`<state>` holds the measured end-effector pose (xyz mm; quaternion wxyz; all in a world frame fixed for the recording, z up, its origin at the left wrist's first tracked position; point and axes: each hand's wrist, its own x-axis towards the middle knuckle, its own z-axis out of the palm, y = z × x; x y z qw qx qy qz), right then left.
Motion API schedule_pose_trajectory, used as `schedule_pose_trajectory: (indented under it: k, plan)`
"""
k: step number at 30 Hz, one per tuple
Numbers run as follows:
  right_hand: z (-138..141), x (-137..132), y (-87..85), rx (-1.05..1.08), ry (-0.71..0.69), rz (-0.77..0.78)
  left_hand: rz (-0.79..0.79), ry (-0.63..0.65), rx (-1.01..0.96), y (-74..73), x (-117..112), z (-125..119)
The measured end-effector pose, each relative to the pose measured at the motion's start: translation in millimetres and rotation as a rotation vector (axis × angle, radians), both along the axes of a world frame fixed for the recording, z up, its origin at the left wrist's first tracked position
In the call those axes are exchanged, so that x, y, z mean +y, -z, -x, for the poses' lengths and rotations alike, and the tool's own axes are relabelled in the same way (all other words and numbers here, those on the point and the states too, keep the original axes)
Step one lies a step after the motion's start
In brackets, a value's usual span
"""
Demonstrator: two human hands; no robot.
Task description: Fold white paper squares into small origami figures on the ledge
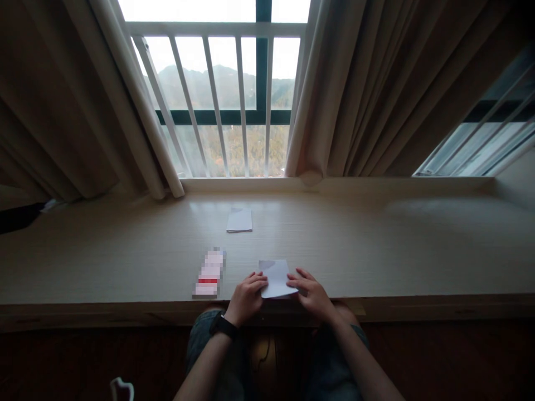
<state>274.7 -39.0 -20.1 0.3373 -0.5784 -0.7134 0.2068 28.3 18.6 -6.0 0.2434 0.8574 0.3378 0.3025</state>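
A white piece of paper [276,279] with a greyish patch at its far left corner lies at the front edge of the table. My left hand [249,293] holds its left side, the fingers close together on top. On the opposite side, my right hand [311,292] grips the right edge, its fingers slightly spread. Both thumbs are hard to make out. A small stack of similar white papers [239,221] rests farther back. To the left of my left hand lies a blurred-out pink and white item with a red band [209,273].
The pale table [397,245] runs along a barred window [225,106]. Brown curtains [359,83] hang at both sides, the left one touching the tabletop. A dark object [20,217] lies at the far left. My knees are under the front edge.
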Motion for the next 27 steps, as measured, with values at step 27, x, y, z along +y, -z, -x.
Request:
schedule_pose_trajectory:
  k: [27]
  plan:
    - [27,39,-4.5,-0.102,0.530,0.096,0.078,-0.470,0.086,5.8,33,-28]
